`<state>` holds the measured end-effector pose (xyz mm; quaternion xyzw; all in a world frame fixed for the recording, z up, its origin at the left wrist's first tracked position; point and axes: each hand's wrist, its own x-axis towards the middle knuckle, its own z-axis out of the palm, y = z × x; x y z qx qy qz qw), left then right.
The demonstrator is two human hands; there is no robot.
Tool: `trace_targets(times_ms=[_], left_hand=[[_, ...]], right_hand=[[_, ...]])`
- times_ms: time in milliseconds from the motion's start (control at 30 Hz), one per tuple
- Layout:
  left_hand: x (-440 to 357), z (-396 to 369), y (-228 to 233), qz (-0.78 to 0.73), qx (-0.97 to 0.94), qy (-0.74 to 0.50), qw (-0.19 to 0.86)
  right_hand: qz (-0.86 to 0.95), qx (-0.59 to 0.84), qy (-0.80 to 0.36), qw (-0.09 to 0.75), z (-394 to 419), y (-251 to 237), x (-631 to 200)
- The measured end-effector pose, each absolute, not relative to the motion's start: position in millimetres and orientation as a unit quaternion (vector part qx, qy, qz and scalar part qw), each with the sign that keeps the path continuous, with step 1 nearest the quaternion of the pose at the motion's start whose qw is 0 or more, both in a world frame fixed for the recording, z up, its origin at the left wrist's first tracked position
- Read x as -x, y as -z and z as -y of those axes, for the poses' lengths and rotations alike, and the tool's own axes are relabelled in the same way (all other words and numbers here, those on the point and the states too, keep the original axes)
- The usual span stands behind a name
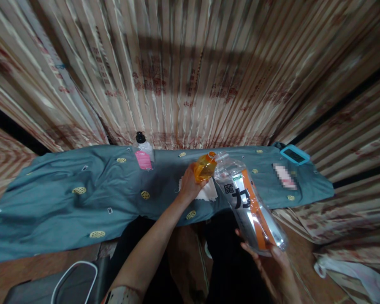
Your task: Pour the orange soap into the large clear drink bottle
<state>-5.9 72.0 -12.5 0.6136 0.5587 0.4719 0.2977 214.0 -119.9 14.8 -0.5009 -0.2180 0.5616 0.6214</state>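
The right hand [274,253] cups the base of a large clear plastic bottle [251,202] from below, fingers wrapped up around its bottom edge, so the bottle lies tilted with its open neck aimed up and away toward the middle of the cloth-covered surface [66,198]. That low grip carries the weight and leaves the neck free. The left hand [190,183] is clenched around a small orange bottle [205,166], held at the big bottle's mouth and tipped toward it; the two openings appear to meet or nearly meet, though blur hides whether they touch. Holding the pair together in the air above the front edge of the surface, rather than standing them down, lets each hand adjust the angle of its own bottle. Just beneath the left hand a white cloth or paper [207,192] lies on the teal sheet, placed where drips would fall. Further back, near the curtain, a clear bottle with a black cap and pink label [143,152] stands upright, well apart from both hands. A blue-edged device [294,154] rests at the far right end.
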Motion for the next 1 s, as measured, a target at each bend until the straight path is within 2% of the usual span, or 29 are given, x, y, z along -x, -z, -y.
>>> trace_targets(times_ms=[233,1000], left_hand=[[7,-72,14,-0.544,-0.611,-0.475,0.324],[7,-70,14,-0.519,-0.642,-0.489,0.281]], right_hand=[[0.239,0.508,-0.562,0.608,122,-17,-215],[0.248,0.525,-0.535,0.613,134,-21,-218]])
